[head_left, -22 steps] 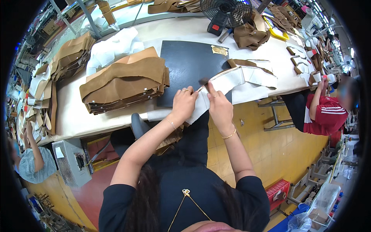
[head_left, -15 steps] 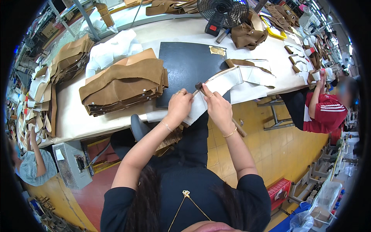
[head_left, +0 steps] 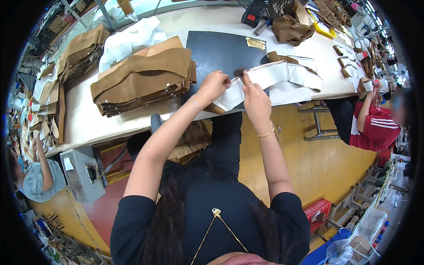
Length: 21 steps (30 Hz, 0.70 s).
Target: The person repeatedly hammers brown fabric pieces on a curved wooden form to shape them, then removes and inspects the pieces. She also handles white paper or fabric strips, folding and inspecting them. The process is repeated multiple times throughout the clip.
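A long leather piece, its white backing up [head_left: 270, 75], lies curved across a dark flat board [head_left: 216, 55]. At its left end my left hand [head_left: 213, 86] is closed, the fingertips pinching its upper edge. My right hand [head_left: 256, 98] grips a hammer, whose dark head [head_left: 239, 72] stands just above that edge, close to the left fingertips. My right index finger stretches along toward the head. Most of the handle is hidden by the hand. A brown flap [head_left: 215, 108] shows at the piece's lower left end.
Left of the board stands a stack of brown leather pieces [head_left: 141, 73], with a white wrapped bundle [head_left: 130, 42] behind. A fan [head_left: 269, 6], another hammer [head_left: 263, 27], brown scraps [head_left: 293, 30] and a yellow tray [head_left: 324, 28] lie at the back. A person in red [head_left: 375, 126] works at right.
The view has shifted, so the table sits higher. Both hands and the leather piece have moved along the board, and the hammer head now lies farther along the edge, more tilted.
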Each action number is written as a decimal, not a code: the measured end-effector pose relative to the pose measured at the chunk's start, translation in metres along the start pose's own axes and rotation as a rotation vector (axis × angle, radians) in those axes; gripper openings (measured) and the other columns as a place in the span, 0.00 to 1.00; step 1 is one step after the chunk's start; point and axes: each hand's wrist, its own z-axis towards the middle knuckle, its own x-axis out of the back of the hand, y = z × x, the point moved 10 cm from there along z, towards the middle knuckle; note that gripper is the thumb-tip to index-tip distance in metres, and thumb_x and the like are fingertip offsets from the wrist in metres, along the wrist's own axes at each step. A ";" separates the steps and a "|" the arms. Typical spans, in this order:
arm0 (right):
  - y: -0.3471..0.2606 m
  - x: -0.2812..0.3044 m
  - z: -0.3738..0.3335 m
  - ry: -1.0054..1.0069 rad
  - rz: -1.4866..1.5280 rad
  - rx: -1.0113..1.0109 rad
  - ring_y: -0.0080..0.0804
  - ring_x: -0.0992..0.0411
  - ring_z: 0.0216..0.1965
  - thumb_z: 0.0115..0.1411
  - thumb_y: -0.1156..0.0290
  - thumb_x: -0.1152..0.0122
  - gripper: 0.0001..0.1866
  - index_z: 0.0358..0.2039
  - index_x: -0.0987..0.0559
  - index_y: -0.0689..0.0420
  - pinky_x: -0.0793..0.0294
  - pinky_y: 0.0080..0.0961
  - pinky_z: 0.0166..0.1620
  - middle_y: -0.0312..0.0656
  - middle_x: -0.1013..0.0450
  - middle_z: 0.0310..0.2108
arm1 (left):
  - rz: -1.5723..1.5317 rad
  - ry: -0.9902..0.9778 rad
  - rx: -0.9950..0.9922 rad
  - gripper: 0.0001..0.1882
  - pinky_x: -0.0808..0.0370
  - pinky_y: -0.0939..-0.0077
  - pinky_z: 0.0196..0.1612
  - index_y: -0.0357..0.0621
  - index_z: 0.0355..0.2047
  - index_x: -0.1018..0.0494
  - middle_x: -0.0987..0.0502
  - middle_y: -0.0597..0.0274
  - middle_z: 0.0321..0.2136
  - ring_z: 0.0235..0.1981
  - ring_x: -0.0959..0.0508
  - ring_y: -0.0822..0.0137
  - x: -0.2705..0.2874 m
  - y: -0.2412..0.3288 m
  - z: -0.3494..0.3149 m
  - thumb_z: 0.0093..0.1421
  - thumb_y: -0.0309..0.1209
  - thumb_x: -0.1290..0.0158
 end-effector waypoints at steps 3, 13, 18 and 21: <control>0.015 -0.027 0.001 -0.168 -0.100 0.002 0.48 0.22 0.29 0.67 0.63 0.47 0.23 0.63 0.29 0.39 0.22 0.44 0.33 0.46 0.24 0.31 | -0.086 -0.125 0.077 0.10 0.24 0.61 0.43 0.38 0.37 0.18 0.19 0.47 0.36 0.37 0.20 0.49 -0.002 -0.010 -0.003 0.55 0.28 0.40; -0.008 0.016 -0.005 0.083 0.100 0.014 0.47 0.22 0.27 0.67 0.64 0.46 0.24 0.64 0.29 0.37 0.22 0.42 0.32 0.44 0.25 0.31 | 0.110 -0.078 -0.114 0.11 0.25 0.61 0.42 0.42 0.41 0.17 0.22 0.52 0.33 0.36 0.22 0.51 0.005 0.004 -0.026 0.59 0.31 0.42; 0.009 -0.031 -0.006 -0.189 -0.072 0.017 0.49 0.22 0.28 0.68 0.63 0.48 0.23 0.64 0.29 0.38 0.21 0.44 0.33 0.44 0.24 0.32 | 0.016 -0.257 -0.109 0.14 0.25 0.58 0.42 0.44 0.44 0.18 0.22 0.49 0.31 0.36 0.21 0.50 -0.001 -0.012 -0.015 0.59 0.29 0.43; 0.011 -0.034 -0.010 -0.174 -0.071 0.010 0.49 0.22 0.29 0.68 0.63 0.48 0.24 0.64 0.30 0.37 0.21 0.43 0.33 0.44 0.24 0.32 | -0.034 -0.326 -0.058 0.16 0.26 0.62 0.43 0.45 0.48 0.19 0.21 0.49 0.34 0.38 0.21 0.51 -0.003 -0.014 -0.013 0.59 0.28 0.43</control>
